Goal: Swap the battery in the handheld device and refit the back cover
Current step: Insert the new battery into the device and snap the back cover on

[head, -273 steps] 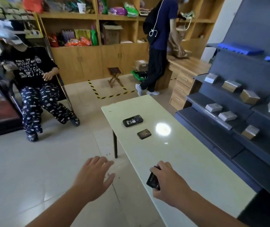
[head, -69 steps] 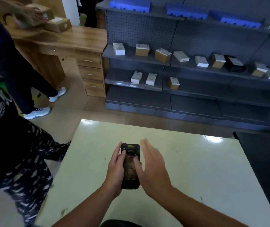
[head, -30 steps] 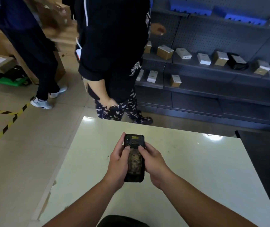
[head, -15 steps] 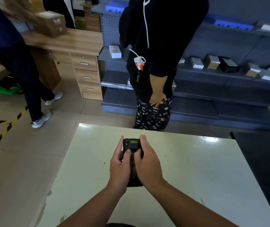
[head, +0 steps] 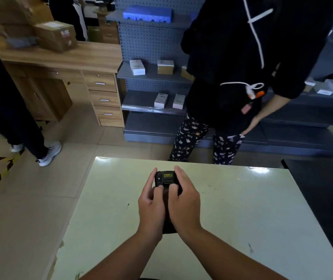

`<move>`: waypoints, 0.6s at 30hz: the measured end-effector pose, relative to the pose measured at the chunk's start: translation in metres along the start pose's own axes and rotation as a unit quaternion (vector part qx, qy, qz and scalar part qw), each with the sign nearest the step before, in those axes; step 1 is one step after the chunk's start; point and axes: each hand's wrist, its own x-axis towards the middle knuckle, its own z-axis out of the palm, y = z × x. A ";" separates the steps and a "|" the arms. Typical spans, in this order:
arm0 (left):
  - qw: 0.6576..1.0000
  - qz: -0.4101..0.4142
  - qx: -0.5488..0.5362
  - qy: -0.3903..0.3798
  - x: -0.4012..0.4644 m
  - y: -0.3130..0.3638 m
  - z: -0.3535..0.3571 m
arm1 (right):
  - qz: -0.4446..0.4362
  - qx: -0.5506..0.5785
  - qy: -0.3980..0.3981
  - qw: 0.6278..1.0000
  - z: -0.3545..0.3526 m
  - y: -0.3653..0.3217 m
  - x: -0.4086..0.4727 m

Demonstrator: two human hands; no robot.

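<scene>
Clasping the handheld device (head: pixel 166 178) over the table's (head: pixel 242 209) far edge, left hand (head: pixel 151 205) and right hand (head: pixel 183 203) press thumbs onto its back.

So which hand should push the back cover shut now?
Probably the right hand: it lies across the back of the handheld device, thumb pressing down. The left hand grips the side, steadying it over the table.

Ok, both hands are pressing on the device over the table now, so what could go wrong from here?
The hands hide the seam: left hand and right hand cover most of the black handheld device, so a badly seated cover could go unnoticed. The device may be off the pale green table, so a slipped grip could drop it. A person in patterned trousers stands at the far edge and might jostle the table.
</scene>
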 end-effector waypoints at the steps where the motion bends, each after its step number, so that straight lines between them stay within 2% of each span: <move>1: 1.000 0.000 0.001 -0.002 0.000 0.000 0.000 | 0.001 0.001 0.005 1.000 0.000 0.001 0.000; 18: 1.000 -0.025 -0.017 -0.001 -0.002 -0.002 0.001 | 0.009 0.042 0.015 0.999 0.000 0.007 0.003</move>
